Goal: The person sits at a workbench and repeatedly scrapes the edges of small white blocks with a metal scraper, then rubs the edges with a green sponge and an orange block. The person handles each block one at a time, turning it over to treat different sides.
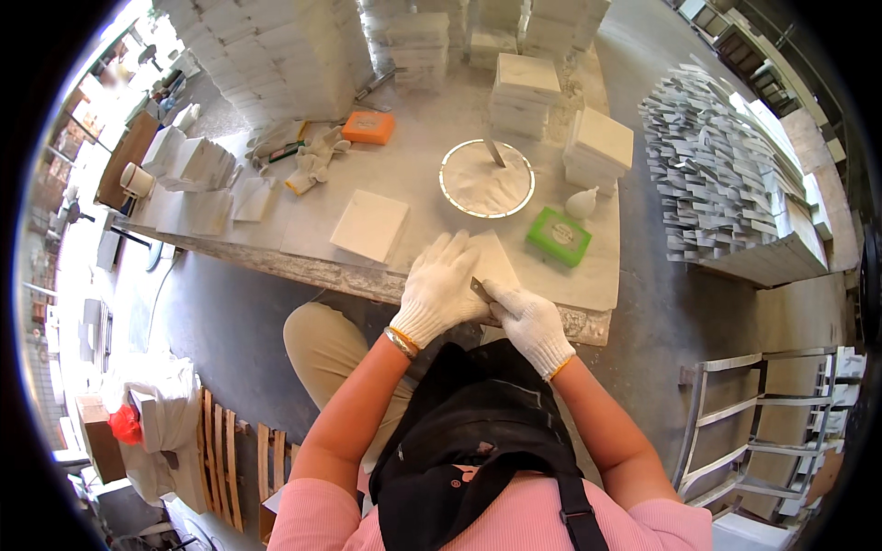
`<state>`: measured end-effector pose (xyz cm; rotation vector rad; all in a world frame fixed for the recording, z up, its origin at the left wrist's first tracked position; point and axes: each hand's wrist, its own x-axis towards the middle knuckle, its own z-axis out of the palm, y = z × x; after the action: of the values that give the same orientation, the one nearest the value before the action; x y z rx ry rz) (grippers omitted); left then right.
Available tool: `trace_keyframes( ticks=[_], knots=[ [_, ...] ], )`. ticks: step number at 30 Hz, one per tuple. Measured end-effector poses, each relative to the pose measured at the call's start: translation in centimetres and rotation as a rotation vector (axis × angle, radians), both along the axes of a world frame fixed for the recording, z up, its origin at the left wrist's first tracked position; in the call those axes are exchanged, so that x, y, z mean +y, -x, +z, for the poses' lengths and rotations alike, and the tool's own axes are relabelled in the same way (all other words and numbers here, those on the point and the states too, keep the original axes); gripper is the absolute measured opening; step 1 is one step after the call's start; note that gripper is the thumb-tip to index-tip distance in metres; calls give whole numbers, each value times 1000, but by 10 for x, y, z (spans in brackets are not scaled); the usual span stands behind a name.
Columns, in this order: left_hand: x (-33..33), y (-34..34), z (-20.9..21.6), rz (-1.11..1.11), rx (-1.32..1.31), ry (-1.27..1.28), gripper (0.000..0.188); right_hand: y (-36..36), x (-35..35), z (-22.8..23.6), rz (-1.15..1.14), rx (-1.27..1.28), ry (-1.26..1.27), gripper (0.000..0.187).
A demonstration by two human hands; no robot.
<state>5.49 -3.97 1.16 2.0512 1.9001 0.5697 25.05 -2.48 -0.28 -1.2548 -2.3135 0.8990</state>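
My left hand (438, 286), in a white knit glove, lies with fingers stretched out on a white square tile (496, 262) at the table's near edge. In my gloved right hand (530, 326) is a small flat metal blade (480, 290), pinched beside that tile. Another white tile (370, 226) rests to the left. Beyond my hands stands a round bowl (446, 196) of white powder, a metal spatula (496, 153) upright in it. A green box (559, 236) and a white rubber bulb (582, 203) sit right of the bowl. The held tile is partly hidden by my left hand.
Stacks of white tiles (525, 81) fill the table's far side. An orange box (368, 128) and loose gloves (320, 163) lie at the left. Right of the table are a large pile of slabs (703, 174) and a metal rack (735, 418).
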Motion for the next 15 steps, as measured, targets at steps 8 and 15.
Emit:
trace_keyframes(
  ticks=[8,15],
  knots=[
    [-19,15,0,-91,-17,-63,94,-40,11,12,-148,272,206,36],
    [-61,3,5,-276,101,-191,79,-46,5,3,-184,341,312,48]
  ],
)
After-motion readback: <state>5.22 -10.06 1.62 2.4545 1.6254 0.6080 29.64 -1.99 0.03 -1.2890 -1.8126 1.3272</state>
